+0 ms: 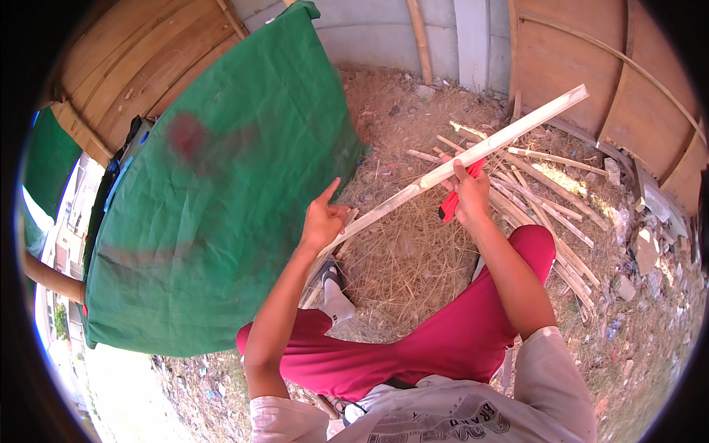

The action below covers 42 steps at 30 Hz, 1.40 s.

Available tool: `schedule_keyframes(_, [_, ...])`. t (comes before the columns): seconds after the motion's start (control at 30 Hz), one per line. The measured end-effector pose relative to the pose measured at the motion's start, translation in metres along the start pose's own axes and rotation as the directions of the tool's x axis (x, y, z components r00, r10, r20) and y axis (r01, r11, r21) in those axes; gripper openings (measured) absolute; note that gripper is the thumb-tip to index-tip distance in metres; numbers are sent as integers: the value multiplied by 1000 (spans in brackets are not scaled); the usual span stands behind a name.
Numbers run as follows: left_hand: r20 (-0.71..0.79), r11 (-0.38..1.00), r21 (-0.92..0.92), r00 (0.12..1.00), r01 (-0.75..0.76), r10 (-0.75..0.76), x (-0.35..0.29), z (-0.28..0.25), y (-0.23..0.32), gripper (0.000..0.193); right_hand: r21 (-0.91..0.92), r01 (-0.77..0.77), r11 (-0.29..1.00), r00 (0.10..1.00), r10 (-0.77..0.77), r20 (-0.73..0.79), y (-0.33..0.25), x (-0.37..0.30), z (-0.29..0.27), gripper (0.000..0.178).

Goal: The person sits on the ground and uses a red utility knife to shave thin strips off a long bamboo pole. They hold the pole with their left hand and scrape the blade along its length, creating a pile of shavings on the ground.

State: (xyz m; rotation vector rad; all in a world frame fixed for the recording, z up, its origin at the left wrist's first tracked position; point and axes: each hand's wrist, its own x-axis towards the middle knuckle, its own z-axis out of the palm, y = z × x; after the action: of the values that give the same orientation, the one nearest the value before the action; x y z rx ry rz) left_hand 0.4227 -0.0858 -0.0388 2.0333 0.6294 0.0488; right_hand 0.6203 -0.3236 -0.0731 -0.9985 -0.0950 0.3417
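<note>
A long pale split bamboo strip (509, 134) slants across in front of me, its far end up to the right and its near end down by my left forearm. My right hand (470, 193) is closed around its middle. Against the same palm is a red thing with a black end (449, 205), mostly hidden by the fingers; its kind is unclear. My left hand (323, 221) is beside the strip's lower part, index finger stretched out and the others loosely curled. It does not appear to grip the strip, though whether it touches it is unclear.
More bamboo strips (550, 210) lie piled on the ground at the right. A green tarp (221, 199) hangs close on the left. Dry straw-like shavings (399, 273) cover the dirt between my legs. Stones and litter (628, 288) lie near the brown panel wall (591, 66).
</note>
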Motion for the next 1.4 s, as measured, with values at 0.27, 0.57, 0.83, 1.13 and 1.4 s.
schedule_keyframes(0.27, [-128,929,254,943,-269,308,-12,0,-14,86,45,8,999,1000,-7,-25,2,-1,-1,34])
schedule_keyframes(0.57, [-38,641,707,888,-300,458,-29,21,4,82,130,-33,991,996,44,-76,-1,-5,5,17])
schedule_keyframes(0.83, [-34,684,708,960,-174,278,2,51,-1,62,151,-122,981,992,122,14,-5,-8,14,20])
schedule_keyframes(1.13, [-12,898,438,999,40,-39,-65,14,-2,38,121,-304,945,950,311,-39,13,-11,4,24])
schedule_keyframes(1.4, [288,967,-10,927,254,-240,-104,-22,25,43,-35,-252,967,968,251,-27,8,-20,4,15])
